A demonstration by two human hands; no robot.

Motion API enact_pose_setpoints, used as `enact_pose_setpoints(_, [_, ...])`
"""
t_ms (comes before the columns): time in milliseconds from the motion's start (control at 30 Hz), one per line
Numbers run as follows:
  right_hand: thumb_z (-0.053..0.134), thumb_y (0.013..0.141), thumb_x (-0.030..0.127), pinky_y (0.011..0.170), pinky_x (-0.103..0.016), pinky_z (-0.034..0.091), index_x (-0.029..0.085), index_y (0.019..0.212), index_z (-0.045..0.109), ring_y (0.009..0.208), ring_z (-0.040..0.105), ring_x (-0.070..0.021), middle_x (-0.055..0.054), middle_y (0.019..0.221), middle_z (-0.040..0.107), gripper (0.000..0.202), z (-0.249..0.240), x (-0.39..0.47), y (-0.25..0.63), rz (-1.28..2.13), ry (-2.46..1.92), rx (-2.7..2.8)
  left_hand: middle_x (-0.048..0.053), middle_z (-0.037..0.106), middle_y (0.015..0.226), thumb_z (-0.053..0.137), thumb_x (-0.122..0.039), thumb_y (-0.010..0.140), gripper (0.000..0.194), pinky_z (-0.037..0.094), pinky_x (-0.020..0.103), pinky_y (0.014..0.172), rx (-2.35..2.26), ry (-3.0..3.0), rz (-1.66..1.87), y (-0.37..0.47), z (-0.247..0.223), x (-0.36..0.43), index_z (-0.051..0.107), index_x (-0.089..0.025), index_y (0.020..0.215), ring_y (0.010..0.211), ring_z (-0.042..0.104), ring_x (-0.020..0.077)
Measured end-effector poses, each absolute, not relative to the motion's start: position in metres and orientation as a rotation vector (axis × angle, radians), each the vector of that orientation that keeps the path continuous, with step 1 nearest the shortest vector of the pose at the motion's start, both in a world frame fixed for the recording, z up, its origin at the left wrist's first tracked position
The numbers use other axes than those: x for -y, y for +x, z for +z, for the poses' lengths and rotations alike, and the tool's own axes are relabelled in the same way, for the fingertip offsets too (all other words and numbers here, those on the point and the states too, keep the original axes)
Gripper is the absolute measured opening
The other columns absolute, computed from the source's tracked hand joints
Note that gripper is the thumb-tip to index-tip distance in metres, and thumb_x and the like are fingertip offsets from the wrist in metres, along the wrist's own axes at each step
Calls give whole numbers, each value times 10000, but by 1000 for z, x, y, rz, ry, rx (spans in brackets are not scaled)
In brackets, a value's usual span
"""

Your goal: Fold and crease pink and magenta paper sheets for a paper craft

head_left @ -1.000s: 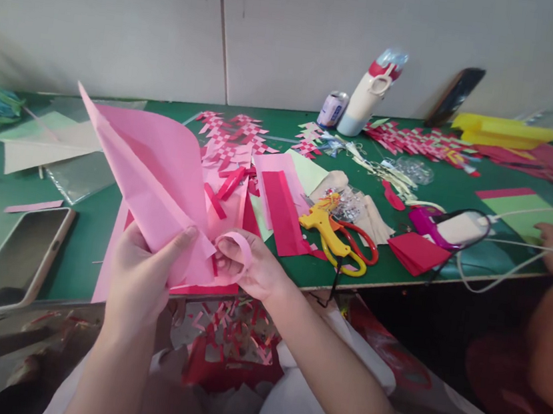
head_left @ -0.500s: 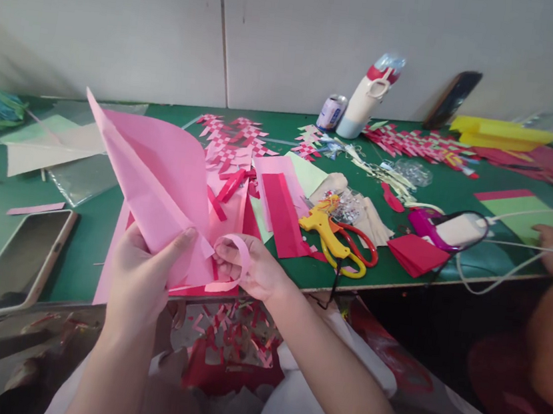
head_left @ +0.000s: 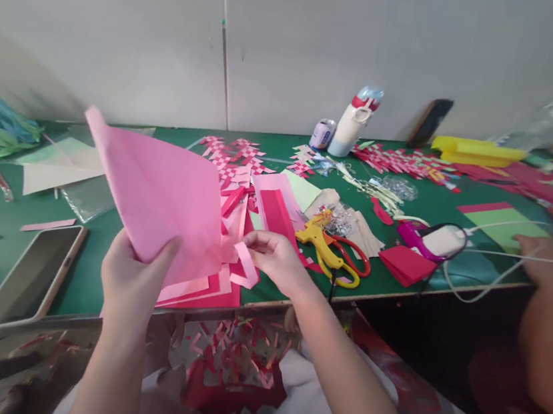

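Note:
My left hand is closed on a pink paper sheet, thumb on its near face, the sheet curled over along its left side. Just right of the sheet's lower corner, my right hand pinches a narrow pink paper strip, which bends down from the fingers. Beneath both lie stacked pink and red sheets at the table's front edge. Red paper strips rest behind them, and a folded red paper piece lies beyond my right hand.
Yellow-handled scissors lie to the right, near a white charger with cables. A phone is at left. A can and bottle stand at the back. Another person's hand is at far right.
The right hand has moved right, away from the sheet, with the strip. The pink sheet has flattened and turned more towards me. The view has shifted slightly.

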State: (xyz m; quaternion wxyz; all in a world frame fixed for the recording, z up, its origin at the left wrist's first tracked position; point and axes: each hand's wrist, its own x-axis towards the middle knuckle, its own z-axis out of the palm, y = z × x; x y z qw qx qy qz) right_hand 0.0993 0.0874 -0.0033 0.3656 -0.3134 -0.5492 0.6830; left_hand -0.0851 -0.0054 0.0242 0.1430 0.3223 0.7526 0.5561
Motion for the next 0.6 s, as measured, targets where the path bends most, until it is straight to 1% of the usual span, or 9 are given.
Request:
enact_pose_setpoints(33, [728,706,297,660,-234,453,169,749,661,691,585,-105,8,735,647,150,0,-91,105,1654,-837,1540,29,631,833,760,-418,616,381,484,378,715,-2270,962,1542,-87,27,6,626,-204,901,764,590,228])
enact_pose_setpoints(100, [691,740,309,665,-247,456,170,753,659,694,593,-118,-3,744,654,144,6,-100,114,1466,-900,1730,19,609,782,741,-436,612,352,473,385,706,-2416,996,1476,-88,32,6,602,-209,843,721,576,228])
enact_pose_setpoints(233, [642,773,311,685,-273,471,173,768,679,711,620,-147,-27,753,681,143,23,-117,125,1124,-1012,1984,6,587,737,729,-446,593,344,468,386,719,-2444,1007,1519,-86,37,5,574,-217,797,668,549,212])
enact_pose_setpoints(333, [620,785,276,715,-278,480,177,818,704,743,646,-158,-41,802,711,134,41,-129,128,952,-1052,2109,5,583,726,716,-447,605,339,465,387,718,-2418,1002,1564,-85,39,6,570,-215,804,664,540,208])
enact_pose_setpoints(467, [579,801,217,744,-253,470,172,835,727,783,664,-155,-50,852,738,159,69,-148,128,747,-1064,2297,18,593,746,710,-440,622,324,461,393,707,-2396,998,1562,-86,41,8,568,-214,806,688,555,224])
enact_pose_setpoints(533, [552,809,211,734,-237,453,177,860,734,814,662,-157,-44,874,742,192,81,-160,124,533,-1143,2431,27,606,768,710,-437,631,334,462,397,709,-2385,1007,1568,-88,40,8,594,-210,846,712,571,237])
enact_pose_setpoints(600, [522,818,203,723,-225,435,196,917,739,845,658,-157,-35,906,743,238,88,-174,120,271,-1331,2583,34,619,788,711,-427,636,349,466,396,712,-2374,1030,1579,-89,40,8,619,-209,892,734,586,246])
